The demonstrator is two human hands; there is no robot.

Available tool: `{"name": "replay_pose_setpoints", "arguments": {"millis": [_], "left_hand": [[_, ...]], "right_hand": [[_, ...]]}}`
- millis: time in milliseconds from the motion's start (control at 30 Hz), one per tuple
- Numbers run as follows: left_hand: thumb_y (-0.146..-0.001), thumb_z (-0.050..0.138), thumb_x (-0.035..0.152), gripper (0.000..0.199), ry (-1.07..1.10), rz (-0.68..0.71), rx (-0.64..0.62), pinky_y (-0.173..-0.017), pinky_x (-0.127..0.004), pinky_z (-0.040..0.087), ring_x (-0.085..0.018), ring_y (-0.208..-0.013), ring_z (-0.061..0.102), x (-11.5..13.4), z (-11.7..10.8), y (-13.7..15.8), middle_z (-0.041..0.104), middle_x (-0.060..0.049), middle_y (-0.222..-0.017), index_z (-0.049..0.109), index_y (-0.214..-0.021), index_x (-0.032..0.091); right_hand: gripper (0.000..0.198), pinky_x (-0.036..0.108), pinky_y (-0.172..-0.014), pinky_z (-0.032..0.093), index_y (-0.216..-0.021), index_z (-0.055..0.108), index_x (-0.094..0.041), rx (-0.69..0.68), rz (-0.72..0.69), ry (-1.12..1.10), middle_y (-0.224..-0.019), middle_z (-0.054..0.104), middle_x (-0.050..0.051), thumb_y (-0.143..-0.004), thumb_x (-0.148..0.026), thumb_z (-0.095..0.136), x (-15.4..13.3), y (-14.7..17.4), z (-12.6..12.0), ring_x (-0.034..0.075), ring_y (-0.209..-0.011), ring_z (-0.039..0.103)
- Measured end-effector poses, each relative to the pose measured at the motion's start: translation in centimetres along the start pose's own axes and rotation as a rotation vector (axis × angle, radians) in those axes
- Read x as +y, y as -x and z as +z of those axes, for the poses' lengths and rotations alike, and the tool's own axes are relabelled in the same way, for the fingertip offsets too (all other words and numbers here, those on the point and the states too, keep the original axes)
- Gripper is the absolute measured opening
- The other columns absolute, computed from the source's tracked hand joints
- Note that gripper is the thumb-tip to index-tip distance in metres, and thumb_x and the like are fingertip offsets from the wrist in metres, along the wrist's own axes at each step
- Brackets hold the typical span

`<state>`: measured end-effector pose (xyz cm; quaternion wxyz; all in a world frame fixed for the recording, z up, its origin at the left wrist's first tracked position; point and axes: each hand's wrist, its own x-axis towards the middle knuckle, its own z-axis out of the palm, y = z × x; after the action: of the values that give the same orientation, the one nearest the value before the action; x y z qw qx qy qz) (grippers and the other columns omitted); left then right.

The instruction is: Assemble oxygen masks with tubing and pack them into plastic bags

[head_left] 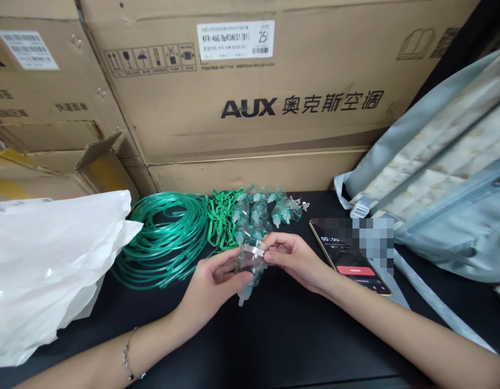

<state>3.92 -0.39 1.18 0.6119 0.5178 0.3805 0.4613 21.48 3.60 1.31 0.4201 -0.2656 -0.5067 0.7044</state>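
My left hand (220, 275) is closed around a clear green-tinted oxygen mask (256, 268), its pale connector pointing down toward me. A thin silvery nose strip (254, 250) lies across the mask, and my right hand (288, 256) pinches its right end between thumb and fingers. Just beyond my hands, several similar masks (260, 210) lie in rows on the black table. Small metal strips (305, 206) are scattered at the far end of these rows. Left of the masks is a heap of green elastic straps (223, 216).
A coil of green tubing (164, 237) lies left of the straps, beside white plastic bags (51, 259). A phone (347, 256) with a lit timer rests on the black table (234, 346). Large cardboard boxes (254, 129) stand behind. A pale blue backpack (444, 162) is at right.
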Motion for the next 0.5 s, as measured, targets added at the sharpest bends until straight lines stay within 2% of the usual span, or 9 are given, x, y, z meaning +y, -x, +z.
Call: {"name": "replay_pose_setpoints", "arguments": {"millis": [133, 233, 333, 400, 500], "left_hand": [[-0.073, 0.064, 0.029, 0.032, -0.107, 0.021, -0.102, -0.083, -0.032, 0.047, -0.020, -0.091, 0.061, -0.7, -0.3, -0.3, 0.066, -0.006, -0.100, 0.061, -0.102, 0.017], [-0.069, 0.067, 0.029, 0.037, -0.180, 0.018, -0.057, -0.066, -0.027, 0.050, -0.018, -0.085, 0.059, -1.4, -0.5, -0.4, 0.062, -0.005, -0.098, 0.056, -0.102, 0.018], [-0.064, 0.071, 0.031, 0.040, -0.283, -0.011, -0.005, -0.051, -0.021, 0.046, -0.015, -0.075, 0.055, -1.7, -0.4, -0.3, 0.057, -0.002, -0.086, 0.052, -0.097, 0.019], [-0.063, 0.071, 0.033, 0.038, -0.365, -0.031, -0.010, -0.049, -0.021, 0.046, -0.014, -0.070, 0.054, -1.7, -0.4, -0.2, 0.054, 0.000, -0.078, 0.051, -0.093, 0.019], [-0.064, 0.070, 0.035, 0.039, -0.406, -0.052, -0.024, -0.049, -0.021, 0.047, -0.014, -0.071, 0.054, -1.6, -0.4, -0.4, 0.055, 0.000, -0.078, 0.050, -0.093, 0.019]], "right_hand": [[0.014, 0.013, -0.053, 0.046, -0.073, 0.067, -0.016, -0.013, 0.069, 0.060, -0.065, 0.064, -0.003, -0.062, -0.022, 0.074, -0.5, -0.2, -0.5, 0.004, -0.058, 0.058], [0.016, 0.016, -0.053, 0.048, -0.080, 0.068, -0.015, -0.068, 0.175, 0.163, -0.069, 0.065, -0.002, -0.065, -0.020, 0.071, -1.4, -0.3, -1.1, 0.005, -0.060, 0.059], [0.024, 0.022, -0.064, 0.053, -0.089, 0.066, -0.015, -0.130, 0.311, 0.268, -0.077, 0.066, 0.000, -0.066, -0.019, 0.070, -2.1, -0.2, -1.7, 0.008, -0.069, 0.062], [0.022, 0.024, -0.069, 0.053, -0.087, 0.066, -0.015, -0.151, 0.356, 0.326, -0.078, 0.066, 0.000, -0.066, -0.019, 0.070, -2.3, -0.2, -1.9, 0.008, -0.071, 0.062], [0.017, 0.023, -0.069, 0.053, -0.081, 0.066, -0.015, -0.145, 0.336, 0.383, -0.078, 0.065, -0.001, -0.066, -0.021, 0.070, -2.4, -0.2, -2.0, 0.007, -0.071, 0.061]]}}
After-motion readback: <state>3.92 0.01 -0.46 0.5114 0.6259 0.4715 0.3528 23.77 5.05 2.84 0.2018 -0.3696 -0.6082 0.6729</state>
